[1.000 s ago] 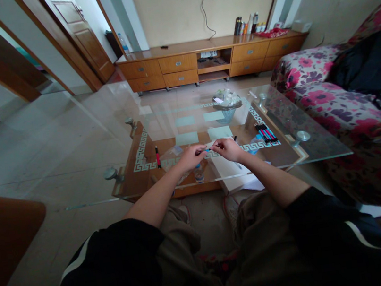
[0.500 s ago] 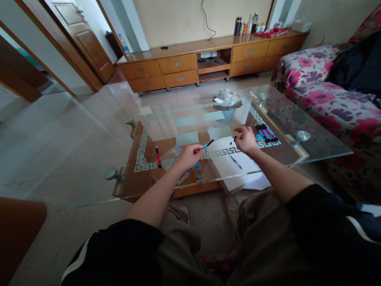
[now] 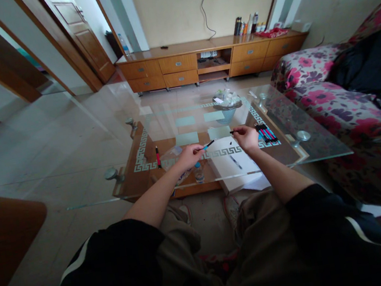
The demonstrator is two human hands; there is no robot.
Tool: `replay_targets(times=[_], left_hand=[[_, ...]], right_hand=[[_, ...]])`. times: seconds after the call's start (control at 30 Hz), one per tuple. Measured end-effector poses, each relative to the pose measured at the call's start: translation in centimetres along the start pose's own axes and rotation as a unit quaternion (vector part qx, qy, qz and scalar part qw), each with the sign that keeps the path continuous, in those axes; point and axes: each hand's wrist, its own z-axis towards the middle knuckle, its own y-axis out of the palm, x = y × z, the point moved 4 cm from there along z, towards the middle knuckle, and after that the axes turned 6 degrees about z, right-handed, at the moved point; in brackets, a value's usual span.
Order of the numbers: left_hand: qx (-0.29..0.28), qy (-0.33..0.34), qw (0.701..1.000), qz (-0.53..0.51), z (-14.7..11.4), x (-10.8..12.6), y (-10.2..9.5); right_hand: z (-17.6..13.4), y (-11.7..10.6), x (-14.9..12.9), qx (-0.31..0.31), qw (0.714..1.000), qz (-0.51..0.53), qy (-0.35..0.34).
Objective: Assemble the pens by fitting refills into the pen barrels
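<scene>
My left hand (image 3: 191,155) is closed on a blue and black pen (image 3: 210,144), its black end slanting up to the right. Facing it, my right hand (image 3: 246,138) pinches a small black piece (image 3: 232,132) that looks like a pen cap. The two pieces are apart. Another tiny black part (image 3: 230,143) shows below the right fingertips. Right of that hand, several blue, red and black pens (image 3: 267,133) lie side by side on the glass table (image 3: 306,153). A single red and black pen (image 3: 158,157) lies to the left.
Beneath the glass show a white box (image 3: 226,168) with a dark pen (image 3: 235,161) over it, and a water bottle (image 3: 199,173). A filled waste basket (image 3: 226,114) stands beyond. A flowered sofa (image 3: 327,98) borders the right; a low cabinet (image 3: 178,63) lines the wall.
My right hand has turned and its fingers have drawn together, so the small black piece now points left toward the pen. My left hand has stayed nearly still.
</scene>
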Motion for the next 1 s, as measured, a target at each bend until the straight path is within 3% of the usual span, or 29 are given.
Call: replay_targets(times=[0.13, 0.23, 0.5, 0.7, 1.0], left_hand=[[0.003, 0.009, 1.000, 0.010, 0.1, 0.0, 0.0], [-0.001, 0.005, 1.000, 0.007, 0.1, 0.0, 0.1], [0.004, 0.001, 1.000, 0.015, 0.1, -0.1, 0.0], [0.005, 0.000, 1.000, 0.028, 0.1, -0.2, -0.1], [0.007, 0.004, 0.999, 0.035, 0.1, -0.4, -0.1]], right_hand=[[-0.4, 1.7, 0.1, -0.050, 0.976, 0.189, 0.094], [-0.8, 2.5, -0.4, -0.069, 0.954, 0.267, 0.121], [-2.0, 3.0, -2.0, -0.115, 0.934, 0.307, 0.145], [-2.2, 2.9, -2.2, -0.145, 0.949, 0.249, 0.129], [-2.3, 3.2, -2.2, -0.152, 0.934, 0.283, 0.158]])
